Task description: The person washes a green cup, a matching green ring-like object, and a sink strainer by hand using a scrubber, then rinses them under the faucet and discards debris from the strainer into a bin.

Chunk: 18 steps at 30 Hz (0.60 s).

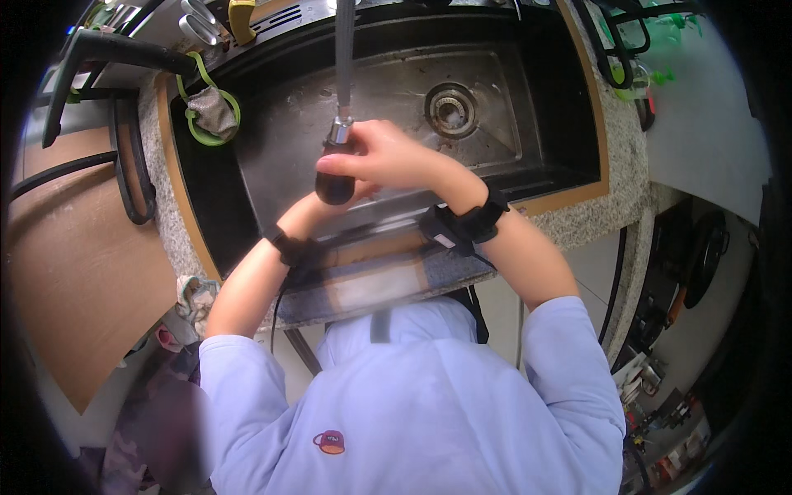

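My right hand (396, 154) is closed around the black spray head (335, 190) of a pull-out tap, its thumb lying across the front. A ribbed grey hose (344, 55) with a metal collar runs up from the head to the top of the view. Just below and behind the head is my left hand (317, 210). The head hides most of it, and its fingers cannot be made out well. Both hands are over a dark-walled steel sink (291, 133), left of its drain strainer (452, 111). Black bands with cables circle both wrists.
A green-rimmed strainer with grey mesh (213, 114) hangs at the sink's left wall. Black rack arms (117, 49) jut in at upper left. Scissors handles (199, 25) and a yellow handle (241, 21) stand behind the sink. A cloth (197, 297) lies at the granite edge; a blurred person (173, 433) is lower left.
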Tool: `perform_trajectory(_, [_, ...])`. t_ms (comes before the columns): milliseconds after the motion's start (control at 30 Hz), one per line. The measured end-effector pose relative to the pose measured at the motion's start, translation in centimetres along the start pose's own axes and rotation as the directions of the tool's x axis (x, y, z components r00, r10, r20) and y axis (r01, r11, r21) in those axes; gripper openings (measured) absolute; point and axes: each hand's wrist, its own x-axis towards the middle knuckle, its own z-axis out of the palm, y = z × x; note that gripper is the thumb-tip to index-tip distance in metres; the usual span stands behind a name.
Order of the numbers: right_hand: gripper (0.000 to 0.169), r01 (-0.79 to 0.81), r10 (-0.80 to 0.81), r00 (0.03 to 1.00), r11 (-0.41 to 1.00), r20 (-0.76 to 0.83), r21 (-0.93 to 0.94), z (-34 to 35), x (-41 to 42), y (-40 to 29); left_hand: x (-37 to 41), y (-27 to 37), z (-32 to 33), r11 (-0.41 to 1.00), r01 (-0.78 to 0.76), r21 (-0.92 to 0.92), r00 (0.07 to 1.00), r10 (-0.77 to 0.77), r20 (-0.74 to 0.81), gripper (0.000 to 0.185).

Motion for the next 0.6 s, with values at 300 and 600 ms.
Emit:
perform_trajectory(300, [0.035, -0.002, -0.01, 0.997, 0.989, 0.082, 0.146, 2.2, 1.1, -1.4, -5.1, 6.4, -3.0, 0.98, 0.18, 0.087, 0.98, -0.171, -0.101, 0.019])
perform_trajectory(600, [0.047, 0.044, -0.041, 0.998, 0.996, -0.038, 0.081, 5.4, 5.2, -2.9, -11.2, 7.4, -8.0, 0.951, -0.047, -0.306, 0.903, -0.091, -0.42, 0.03])
